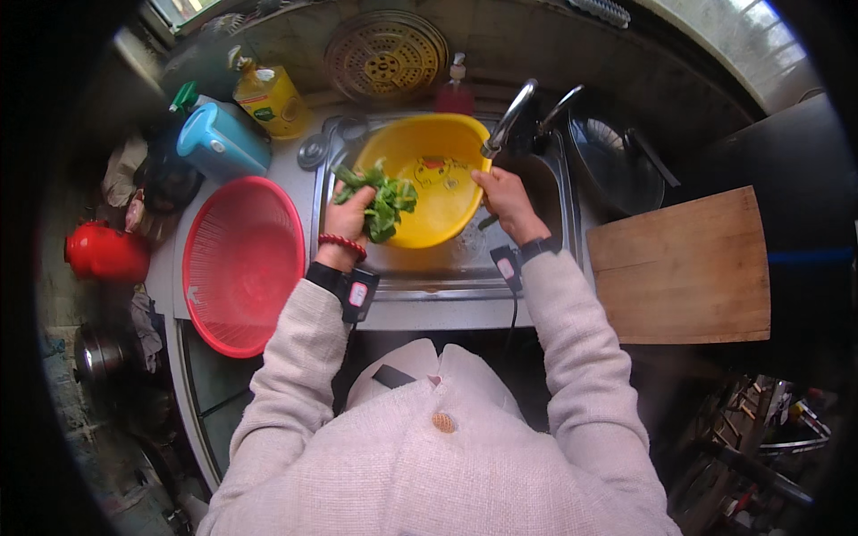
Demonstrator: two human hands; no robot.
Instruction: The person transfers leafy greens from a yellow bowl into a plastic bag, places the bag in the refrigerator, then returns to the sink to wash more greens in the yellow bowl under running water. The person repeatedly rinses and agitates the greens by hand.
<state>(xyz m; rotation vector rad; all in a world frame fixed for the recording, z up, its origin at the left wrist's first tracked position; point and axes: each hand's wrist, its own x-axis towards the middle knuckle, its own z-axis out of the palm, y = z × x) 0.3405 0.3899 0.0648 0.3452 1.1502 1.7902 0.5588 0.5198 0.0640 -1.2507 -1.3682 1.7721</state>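
My left hand [350, 213] holds a bunch of leafy greens [383, 204] over the left edge of a yellow plastic basin [436, 208]. The right rim of that basin is gripped by my right hand [507, 195], just below the spout of a chrome faucet [513, 117]. Tilted, with a cartoon print inside, the basin is over a stainless steel sink [436, 292]. A bit of green [488, 222] shows beside my right hand. Left of the sink stands a red plastic colander [244, 268] with nothing visible in it.
A wooden cutting board [680, 268] lies to the right, near a pan with a glass lid [613, 164]. At the back left are a blue pitcher [224, 142] and a yellow jug [271, 100]. A soap pump bottle [456, 90] and a round metal steamer plate [385, 60] stand behind the sink.
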